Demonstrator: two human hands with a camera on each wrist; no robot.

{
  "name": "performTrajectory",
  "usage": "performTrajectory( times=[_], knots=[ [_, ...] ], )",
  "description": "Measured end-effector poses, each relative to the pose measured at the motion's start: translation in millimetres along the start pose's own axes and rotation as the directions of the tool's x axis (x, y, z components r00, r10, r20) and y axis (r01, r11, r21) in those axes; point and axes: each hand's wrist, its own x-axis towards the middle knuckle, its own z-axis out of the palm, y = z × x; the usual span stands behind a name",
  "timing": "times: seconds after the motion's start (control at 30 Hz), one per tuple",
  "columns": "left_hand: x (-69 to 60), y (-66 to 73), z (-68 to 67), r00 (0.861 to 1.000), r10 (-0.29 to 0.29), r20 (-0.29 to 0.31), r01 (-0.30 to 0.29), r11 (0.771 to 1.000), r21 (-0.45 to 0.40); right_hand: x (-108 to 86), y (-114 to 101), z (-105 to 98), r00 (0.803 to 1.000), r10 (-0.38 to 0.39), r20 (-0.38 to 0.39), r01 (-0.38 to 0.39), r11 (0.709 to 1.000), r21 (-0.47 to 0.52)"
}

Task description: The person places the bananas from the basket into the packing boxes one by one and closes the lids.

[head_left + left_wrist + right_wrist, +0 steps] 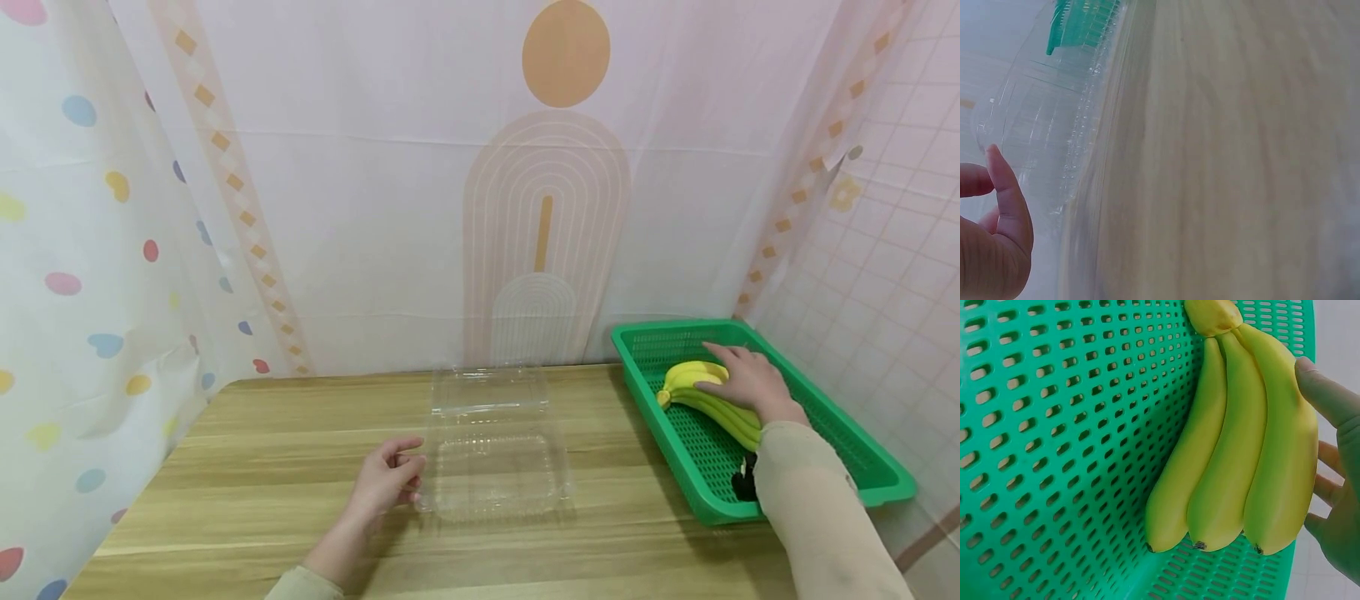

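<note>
In the green basket, the banana bunch lies below and left of the nearer right hand, stem toward the basket's left wall, tips toward its near side, spread fingers apparently not yet gripping.

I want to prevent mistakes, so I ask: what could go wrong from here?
The right grip has its thumb at only an outer banana, so the bunch may twist if lifted. The raised rim of the green basket could catch the bunch. The clear container looks thin, so the left grip at its edge might shift it.
</note>
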Motion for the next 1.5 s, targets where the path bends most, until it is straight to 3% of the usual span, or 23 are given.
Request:
performTrajectory(
  times=[0.7,1.1,1.5],
  knots=[
    [2.1,-0.7,-0.3,1.000,0.003,0.001,-0.003,1.000,-0.015,-1.9,-2.2,4.2,0.990,0.034,0.136,-0.048,0.994,0.102],
    [0.9,-1.0,0.9,1.000,0.011,-0.003,-0.011,1.000,-0.008,-3.3,-1.7,4.9,0.988,0.003,0.154,-0.016,0.996,0.086],
    [2.1,-2.3,-0.8,1.000,0.010,-0.002,-0.010,1.000,0.000,-1.2,-2.9,5.9,0.994,-0.031,0.109,0.027,0.999,0.046]
  ],
)
